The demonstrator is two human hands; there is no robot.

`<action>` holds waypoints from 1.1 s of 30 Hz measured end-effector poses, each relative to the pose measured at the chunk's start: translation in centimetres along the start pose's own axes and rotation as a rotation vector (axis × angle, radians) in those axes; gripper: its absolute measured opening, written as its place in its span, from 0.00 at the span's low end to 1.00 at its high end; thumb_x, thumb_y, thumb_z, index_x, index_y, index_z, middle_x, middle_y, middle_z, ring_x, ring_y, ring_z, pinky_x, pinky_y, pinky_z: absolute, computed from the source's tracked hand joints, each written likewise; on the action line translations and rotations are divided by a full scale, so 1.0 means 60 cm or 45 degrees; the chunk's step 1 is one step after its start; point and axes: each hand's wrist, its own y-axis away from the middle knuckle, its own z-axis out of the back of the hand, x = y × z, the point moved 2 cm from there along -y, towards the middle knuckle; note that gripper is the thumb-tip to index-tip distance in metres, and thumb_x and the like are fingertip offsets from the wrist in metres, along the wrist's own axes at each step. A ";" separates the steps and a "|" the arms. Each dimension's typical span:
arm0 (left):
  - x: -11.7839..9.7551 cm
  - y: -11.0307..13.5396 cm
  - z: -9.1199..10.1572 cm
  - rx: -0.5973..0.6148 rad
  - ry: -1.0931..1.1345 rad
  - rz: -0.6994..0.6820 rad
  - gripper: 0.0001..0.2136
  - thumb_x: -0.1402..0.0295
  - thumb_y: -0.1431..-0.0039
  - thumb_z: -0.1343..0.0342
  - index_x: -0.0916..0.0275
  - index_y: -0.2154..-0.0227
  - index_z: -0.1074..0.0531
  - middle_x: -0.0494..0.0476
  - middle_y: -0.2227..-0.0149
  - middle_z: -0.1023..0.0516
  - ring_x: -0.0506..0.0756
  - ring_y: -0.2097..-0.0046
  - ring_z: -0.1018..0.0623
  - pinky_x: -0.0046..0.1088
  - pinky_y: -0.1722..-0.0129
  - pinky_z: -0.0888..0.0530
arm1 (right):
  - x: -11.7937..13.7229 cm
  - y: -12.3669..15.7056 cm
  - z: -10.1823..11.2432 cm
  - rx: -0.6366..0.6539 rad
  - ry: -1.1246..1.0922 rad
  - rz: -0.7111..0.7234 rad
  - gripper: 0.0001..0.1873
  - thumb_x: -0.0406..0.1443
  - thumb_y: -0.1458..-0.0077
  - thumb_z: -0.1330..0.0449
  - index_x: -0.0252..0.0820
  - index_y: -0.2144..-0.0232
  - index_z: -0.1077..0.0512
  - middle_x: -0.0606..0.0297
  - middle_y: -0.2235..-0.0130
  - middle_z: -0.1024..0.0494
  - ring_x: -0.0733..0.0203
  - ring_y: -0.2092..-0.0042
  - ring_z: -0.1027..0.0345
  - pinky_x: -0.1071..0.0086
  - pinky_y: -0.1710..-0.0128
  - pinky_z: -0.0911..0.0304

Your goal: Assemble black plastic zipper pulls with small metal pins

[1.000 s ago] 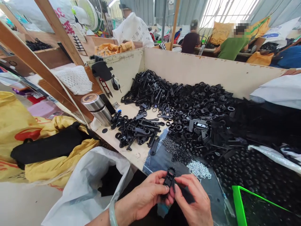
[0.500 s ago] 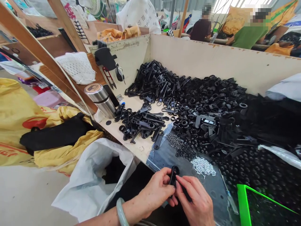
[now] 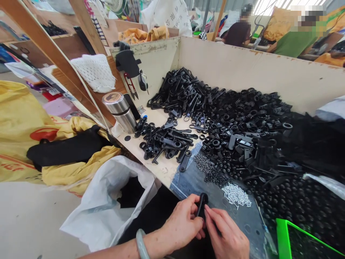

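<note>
My left hand [image 3: 185,217], with a pale green bangle [image 3: 141,242] on its wrist, is closed around a long black plastic part with a rounded ring-like end [image 3: 202,202]. The part stands tilted upright over the bench's near edge. My right hand [image 3: 228,230] is closed too, its thumb and fingertips pressed against the part's right side. Whether a smaller piece sits between those fingertips is hidden. Just beyond the hands lie a heap of short silvery pins [image 3: 236,195] and a heap of tiny dark pieces [image 3: 206,165] on the dark mat [image 3: 185,181].
Black ring-ended plastic pieces [image 3: 169,142] and larger heaps [image 3: 242,111] fill the walled bench. A steel flask [image 3: 122,117] stands at left. A white sack [image 3: 91,216] gapes below. A green-edged tray [image 3: 283,237] and a screwdriver-like tool [image 3: 269,239] lie at right. Two people sit beyond.
The view has shifted slightly, so the scene sits a little further right. Both hands stay on the black part, which has turned a little between the fingers.
</note>
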 end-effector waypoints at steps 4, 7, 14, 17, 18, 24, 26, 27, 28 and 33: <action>0.004 -0.002 0.001 0.002 0.009 -0.015 0.20 0.76 0.51 0.46 0.62 0.53 0.29 0.50 0.70 0.22 0.49 0.75 0.22 0.22 0.76 0.26 | -0.005 -0.005 0.000 -0.001 0.020 0.008 0.17 0.40 0.28 0.49 0.44 0.53 0.21 0.61 0.60 0.17 0.62 0.62 0.19 0.77 0.64 0.26; 0.003 -0.003 0.003 -0.002 0.037 -0.002 0.20 0.77 0.52 0.47 0.62 0.53 0.29 0.50 0.71 0.22 0.49 0.75 0.22 0.22 0.76 0.25 | -0.004 -0.011 0.003 -0.014 0.015 0.020 0.16 0.40 0.28 0.49 0.44 0.55 0.22 0.62 0.62 0.17 0.62 0.63 0.19 0.77 0.64 0.27; -0.011 -0.001 0.003 0.002 0.134 0.066 0.20 0.77 0.55 0.45 0.63 0.55 0.31 0.49 0.73 0.23 0.49 0.77 0.23 0.24 0.76 0.26 | 0.015 -0.053 0.027 -0.043 -0.048 -0.014 0.18 0.39 0.28 0.51 0.44 0.66 0.25 0.66 0.71 0.24 0.66 0.71 0.26 0.75 0.70 0.32; -0.011 -0.002 0.004 -0.003 0.075 0.057 0.19 0.76 0.54 0.45 0.62 0.56 0.32 0.49 0.73 0.23 0.50 0.77 0.23 0.24 0.76 0.26 | 0.015 -0.063 0.030 -0.028 -0.038 0.021 0.19 0.39 0.27 0.52 0.44 0.67 0.26 0.67 0.72 0.25 0.66 0.73 0.27 0.74 0.72 0.34; -0.009 -0.002 0.005 -0.002 0.043 0.050 0.19 0.76 0.54 0.45 0.62 0.56 0.32 0.49 0.73 0.23 0.50 0.77 0.23 0.24 0.77 0.26 | 0.014 -0.064 0.030 -0.011 -0.030 0.030 0.19 0.39 0.27 0.52 0.44 0.67 0.26 0.67 0.72 0.26 0.66 0.73 0.28 0.74 0.72 0.35; 0.005 -0.008 0.015 0.057 -0.142 -0.071 0.19 0.77 0.53 0.47 0.58 0.55 0.34 0.49 0.73 0.22 0.50 0.78 0.23 0.22 0.80 0.29 | 0.005 -0.068 0.027 0.075 0.071 0.159 0.20 0.38 0.27 0.55 0.44 0.66 0.27 0.66 0.71 0.27 0.65 0.73 0.30 0.72 0.72 0.37; 0.008 -0.009 0.017 0.050 -0.156 -0.092 0.19 0.76 0.52 0.46 0.57 0.55 0.34 0.48 0.73 0.23 0.51 0.78 0.23 0.22 0.80 0.29 | 0.005 -0.070 0.026 0.112 0.122 0.186 0.20 0.35 0.27 0.56 0.44 0.68 0.29 0.66 0.72 0.28 0.64 0.73 0.31 0.71 0.73 0.38; 0.008 -0.010 0.017 0.043 -0.160 -0.101 0.19 0.76 0.52 0.46 0.57 0.55 0.35 0.48 0.73 0.23 0.51 0.78 0.22 0.22 0.80 0.29 | 0.005 -0.071 0.024 0.142 0.154 0.188 0.19 0.33 0.29 0.55 0.44 0.69 0.30 0.65 0.72 0.29 0.63 0.73 0.31 0.71 0.73 0.38; 0.008 -0.010 0.016 0.038 -0.162 -0.111 0.18 0.76 0.51 0.46 0.57 0.55 0.35 0.47 0.74 0.24 0.52 0.78 0.22 0.22 0.80 0.29 | 0.005 -0.072 0.022 0.173 0.193 0.184 0.17 0.30 0.31 0.54 0.44 0.70 0.31 0.65 0.72 0.29 0.62 0.72 0.31 0.70 0.73 0.38; 0.005 -0.008 0.011 0.049 -0.107 -0.148 0.17 0.74 0.50 0.43 0.58 0.57 0.35 0.46 0.74 0.25 0.51 0.77 0.23 0.25 0.77 0.27 | 0.021 -0.069 0.000 0.313 0.429 0.186 0.13 0.21 0.49 0.42 0.44 0.72 0.32 0.64 0.71 0.28 0.60 0.70 0.31 0.70 0.74 0.36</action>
